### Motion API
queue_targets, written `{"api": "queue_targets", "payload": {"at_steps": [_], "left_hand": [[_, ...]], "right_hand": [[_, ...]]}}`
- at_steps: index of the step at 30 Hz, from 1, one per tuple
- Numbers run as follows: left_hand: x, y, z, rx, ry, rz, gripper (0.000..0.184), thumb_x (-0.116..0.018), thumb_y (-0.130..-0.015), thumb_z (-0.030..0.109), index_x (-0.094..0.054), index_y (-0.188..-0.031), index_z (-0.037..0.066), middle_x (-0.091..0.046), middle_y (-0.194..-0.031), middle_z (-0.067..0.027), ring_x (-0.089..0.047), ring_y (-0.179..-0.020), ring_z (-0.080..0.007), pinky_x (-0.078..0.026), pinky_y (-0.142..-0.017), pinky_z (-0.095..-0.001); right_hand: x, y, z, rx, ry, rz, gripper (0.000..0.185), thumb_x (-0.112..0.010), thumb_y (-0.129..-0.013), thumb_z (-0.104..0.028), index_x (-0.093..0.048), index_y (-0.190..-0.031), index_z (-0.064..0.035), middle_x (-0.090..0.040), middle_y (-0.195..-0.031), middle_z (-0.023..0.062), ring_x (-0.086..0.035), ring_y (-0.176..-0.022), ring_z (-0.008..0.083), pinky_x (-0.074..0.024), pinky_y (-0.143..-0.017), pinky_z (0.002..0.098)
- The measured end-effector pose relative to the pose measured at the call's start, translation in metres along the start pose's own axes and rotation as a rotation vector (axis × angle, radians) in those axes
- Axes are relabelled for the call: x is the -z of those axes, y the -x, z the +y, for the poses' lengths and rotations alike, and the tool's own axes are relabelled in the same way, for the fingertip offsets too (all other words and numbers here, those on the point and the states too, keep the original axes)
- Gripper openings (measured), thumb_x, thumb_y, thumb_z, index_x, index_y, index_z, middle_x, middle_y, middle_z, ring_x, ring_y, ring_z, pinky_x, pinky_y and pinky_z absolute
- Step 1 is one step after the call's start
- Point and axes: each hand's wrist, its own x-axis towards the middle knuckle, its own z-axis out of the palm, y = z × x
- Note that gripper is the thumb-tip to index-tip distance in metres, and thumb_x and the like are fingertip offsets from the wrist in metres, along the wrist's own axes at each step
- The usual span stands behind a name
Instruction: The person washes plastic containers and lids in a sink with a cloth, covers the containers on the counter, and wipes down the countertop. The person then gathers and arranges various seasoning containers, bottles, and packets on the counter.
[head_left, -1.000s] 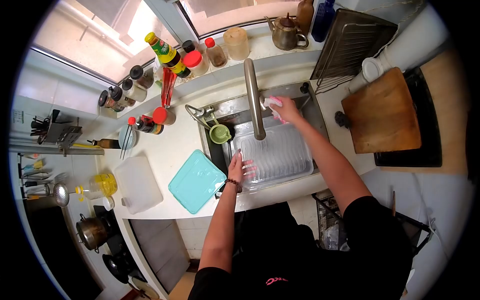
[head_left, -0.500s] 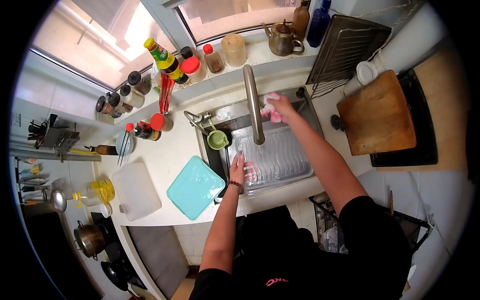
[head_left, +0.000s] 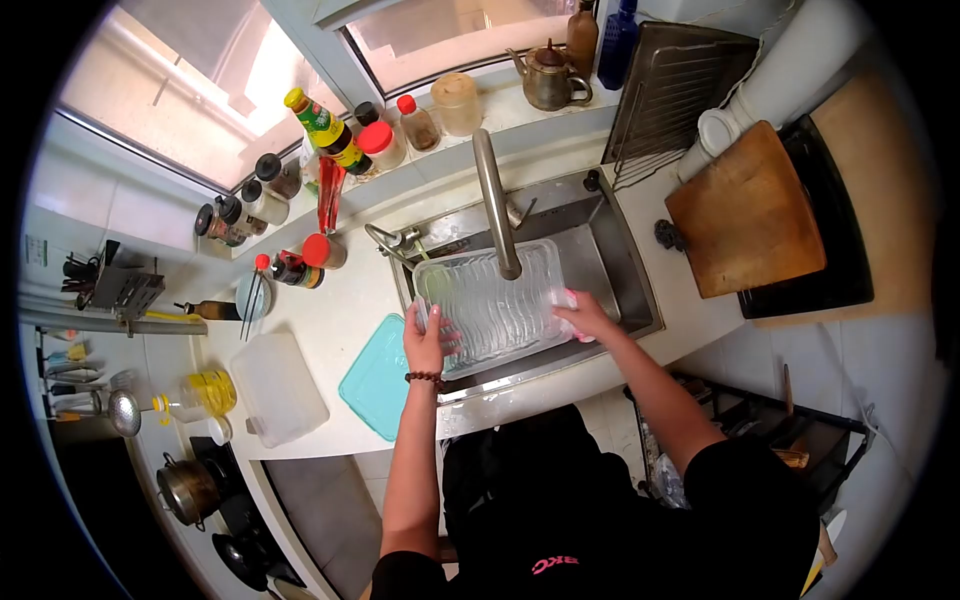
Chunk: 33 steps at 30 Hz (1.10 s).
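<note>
A clear plastic container (head_left: pixel 492 312) with a ridged bottom is held tilted over the sink, beneath the tap (head_left: pixel 490 195). My left hand (head_left: pixel 427 342) grips its left edge, thumb on the near side, the other fingers partly seen through the plastic. At the right edge, my right hand (head_left: pixel 588 317) is closed on a pink-and-white cloth (head_left: pixel 567 300), which is against the container's rim. A turquoise lid (head_left: pixel 372 385) lies on the counter just left of my left hand. The green strainer is mostly hidden behind the container.
Metal sink (head_left: pixel 612 262) surrounds the work. Left on the counter (head_left: pixel 350 300) lies a translucent container (head_left: pixel 282 390), with sauce bottles behind. Jars and a teapot (head_left: pixel 552 80) line the window ledge. A wooden board (head_left: pixel 745 215) leans on the right beside a dark scouring pad (head_left: pixel 668 235).
The container has been raised from the sink bottom and shifted left. My right hand came from the sink's back edge with the cloth to the container's right side; my left hand moved left.
</note>
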Motion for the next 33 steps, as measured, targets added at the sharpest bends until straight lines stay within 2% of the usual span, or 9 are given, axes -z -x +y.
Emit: {"api": "queue_targets", "payload": {"at_steps": [3, 7, 13, 18, 21, 23, 26, 27, 33], "left_hand": [[0.009, 0.006, 0.000, -0.083, -0.016, -0.002, 0.058, -0.064, -0.102, 0.036, -0.040, -0.149, 0.011, -0.068, -0.097, -0.0118, -0.071, -0.068, -0.0225, -0.058, -0.050, -0.0353], [0.021, -0.012, -0.035, 0.008, 0.053, -0.007, 0.050, -0.060, -0.103, 0.044, -0.046, -0.142, 0.016, -0.067, -0.100, -0.0127, -0.072, -0.075, -0.0258, -0.061, -0.056, -0.0370], [-0.014, -0.034, -0.104, 0.311, 0.204, -0.153, 0.064, -0.054, -0.101, 0.061, -0.040, -0.147, 0.019, -0.063, -0.113, -0.0144, -0.066, -0.084, -0.0294, -0.059, -0.066, -0.0453], [-0.045, -0.041, -0.143, 0.537, 0.212, -0.282, 0.070, -0.053, -0.101, 0.060, -0.032, -0.155, 0.021, -0.064, -0.122, -0.0177, -0.068, -0.089, -0.0328, -0.061, -0.069, -0.0461], [-0.050, -0.035, -0.152, 0.628, 0.206, -0.344, 0.067, -0.050, -0.105, 0.050, -0.024, -0.158, 0.020, -0.063, -0.124, -0.0184, -0.068, -0.090, -0.0342, -0.060, -0.071, -0.0483], [-0.057, -0.023, -0.150, 0.574, 0.228, -0.309, 0.059, -0.051, -0.104, 0.036, -0.031, -0.156, 0.020, -0.059, -0.124, -0.0172, -0.064, -0.090, -0.0320, -0.057, -0.071, -0.0487], [-0.070, 0.001, -0.136, 0.645, 0.206, -0.421, 0.050, -0.048, -0.101, 0.025, -0.041, -0.150, 0.016, -0.062, -0.119, -0.0157, -0.065, -0.087, -0.0299, -0.057, -0.070, -0.0463], [-0.069, -0.009, -0.166, 0.640, 0.176, -0.509, 0.041, -0.049, -0.101, 0.023, -0.051, -0.140, 0.011, -0.064, -0.112, -0.0143, -0.065, -0.088, -0.0279, -0.057, -0.069, -0.0438], [-0.119, 0.002, -0.195, 0.792, 0.447, -0.778, 0.026, -0.047, -0.104, 0.022, -0.055, -0.123, 0.006, -0.068, -0.112, -0.0157, -0.064, -0.071, -0.0226, -0.054, -0.058, -0.0336]], "right_hand": [[-0.019, 0.001, 0.004, -0.101, -0.123, 0.021, 0.043, -0.078, -0.083, -0.022, -0.069, -0.118, 0.0027, -0.075, -0.100, 0.0171, -0.072, -0.094, 0.0240, -0.0546, -0.086, 0.0363], [0.002, 0.016, -0.011, -0.022, -0.219, 0.126, 0.043, -0.080, -0.082, -0.021, -0.069, -0.114, 0.0044, -0.076, -0.101, 0.0172, -0.073, -0.091, 0.0239, -0.0551, -0.084, 0.0363], [0.069, 0.050, -0.076, -0.069, -0.018, 0.107, 0.051, -0.083, -0.077, -0.023, -0.068, -0.116, 0.0078, -0.076, -0.099, 0.0165, -0.073, -0.090, 0.0220, -0.0555, -0.082, 0.0356], [0.100, 0.061, -0.104, -0.083, 0.286, 0.163, 0.052, -0.081, -0.078, -0.030, -0.070, -0.115, 0.0038, -0.075, -0.102, 0.0198, -0.073, -0.091, 0.0260, -0.0557, -0.086, 0.0379], [0.109, 0.053, -0.106, -0.046, 0.346, 0.217, 0.051, -0.078, -0.080, -0.036, -0.070, -0.114, 0.0016, -0.074, -0.088, 0.0187, -0.073, -0.076, 0.0270, -0.0577, -0.071, 0.0391], [0.118, 0.043, -0.116, -0.217, 0.191, 0.127, 0.048, -0.075, -0.083, -0.041, -0.070, -0.105, 0.0016, -0.069, -0.072, 0.0150, -0.069, -0.057, 0.0248, -0.0528, -0.049, 0.0396], [0.123, 0.026, -0.138, -0.220, 0.228, 0.100, 0.048, -0.073, -0.086, -0.045, -0.069, -0.096, 0.0019, -0.065, -0.065, 0.0124, -0.064, -0.046, 0.0224, -0.0444, -0.037, 0.0393], [0.122, 0.023, -0.153, -0.212, 0.232, 0.098, 0.048, -0.073, -0.086, -0.045, -0.069, -0.096, 0.0019, -0.065, -0.065, 0.0124, -0.064, -0.046, 0.0224, -0.0444, -0.037, 0.0393], [0.110, 0.013, -0.250, -0.271, 0.402, 0.076, 0.050, -0.070, -0.089, -0.049, -0.067, -0.084, 0.0013, -0.066, -0.061, 0.0124, -0.066, -0.049, 0.0241, -0.0495, -0.042, 0.0404]]}}
